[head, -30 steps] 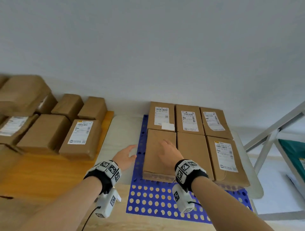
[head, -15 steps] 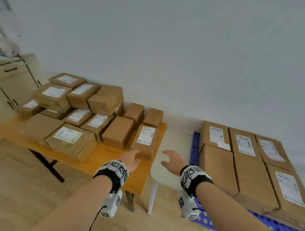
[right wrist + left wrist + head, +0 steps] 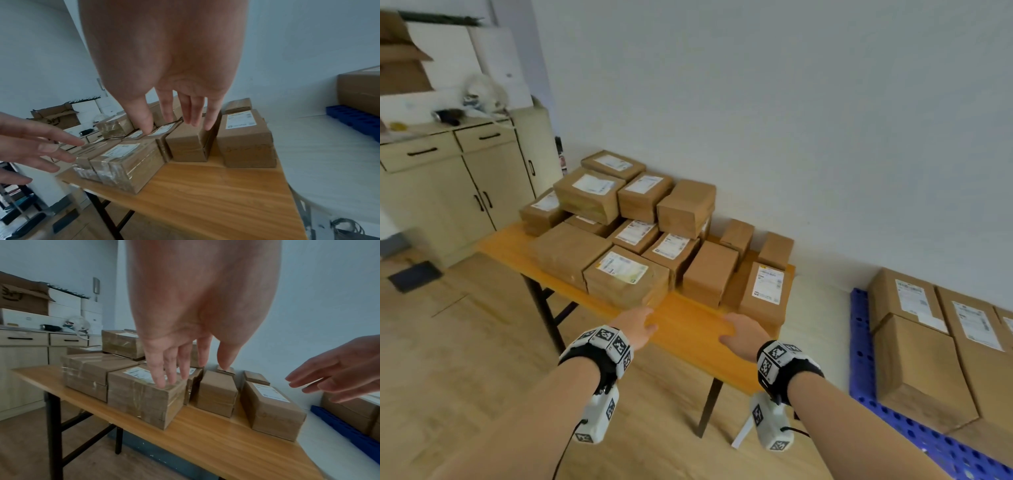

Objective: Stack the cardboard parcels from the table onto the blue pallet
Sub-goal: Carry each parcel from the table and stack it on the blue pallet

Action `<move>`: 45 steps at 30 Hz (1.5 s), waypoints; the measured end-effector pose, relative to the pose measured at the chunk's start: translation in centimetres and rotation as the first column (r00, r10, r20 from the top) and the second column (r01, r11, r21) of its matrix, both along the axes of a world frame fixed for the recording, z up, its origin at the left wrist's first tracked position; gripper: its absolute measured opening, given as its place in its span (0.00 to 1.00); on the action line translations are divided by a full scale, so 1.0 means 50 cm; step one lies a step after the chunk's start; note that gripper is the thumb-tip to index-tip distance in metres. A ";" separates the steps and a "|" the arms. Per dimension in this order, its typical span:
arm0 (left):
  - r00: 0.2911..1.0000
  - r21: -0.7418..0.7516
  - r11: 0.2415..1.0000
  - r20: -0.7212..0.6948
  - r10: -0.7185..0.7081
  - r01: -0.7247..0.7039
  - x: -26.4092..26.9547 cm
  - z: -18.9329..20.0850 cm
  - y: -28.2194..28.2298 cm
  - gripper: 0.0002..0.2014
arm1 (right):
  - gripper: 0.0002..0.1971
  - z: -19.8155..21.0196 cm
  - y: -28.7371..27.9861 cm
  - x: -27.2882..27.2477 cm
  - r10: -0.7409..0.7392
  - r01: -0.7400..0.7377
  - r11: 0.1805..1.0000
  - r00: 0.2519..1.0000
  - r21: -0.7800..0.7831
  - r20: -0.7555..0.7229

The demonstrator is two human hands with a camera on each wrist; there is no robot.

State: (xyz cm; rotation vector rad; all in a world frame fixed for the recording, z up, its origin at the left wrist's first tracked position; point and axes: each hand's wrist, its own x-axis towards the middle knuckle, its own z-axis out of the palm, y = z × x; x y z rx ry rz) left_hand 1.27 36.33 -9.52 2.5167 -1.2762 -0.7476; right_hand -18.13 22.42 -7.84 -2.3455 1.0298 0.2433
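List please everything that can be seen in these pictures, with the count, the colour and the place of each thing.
cardboard parcels on the table: about fifteen, brown, many with white labels, partly piled in two layers
table: one, orange wood top, dark legs, by the wall
cardboard parcels on the pallet: at least four in view, brown, at the right
blue pallet: one, blue with holes, on the floor at the right
white surface: one, between table and pallet
cabinet: one, beige with dark handles, at the left; small clutter on top
left hand: open, empty, over the table's front edge
right hand: open, empty, over the table's front edge
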 end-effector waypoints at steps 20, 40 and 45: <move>0.990 0.129 0.984 -0.059 0.128 -0.119 0.315 -0.102 0.043 0.26 | 0.31 -0.063 -0.030 0.378 0.046 -0.055 0.991 0.996 0.124 0.079; 0.956 0.025 0.995 -0.278 0.098 -0.095 0.512 -0.178 -0.012 0.35 | 0.38 -0.169 -0.042 0.486 -0.368 0.326 0.881 0.928 0.342 0.064; 0.953 0.035 0.999 -0.304 0.011 0.000 0.556 -0.186 -0.017 0.37 | 0.48 -0.178 -0.002 0.506 -0.521 0.414 0.802 0.837 0.430 0.166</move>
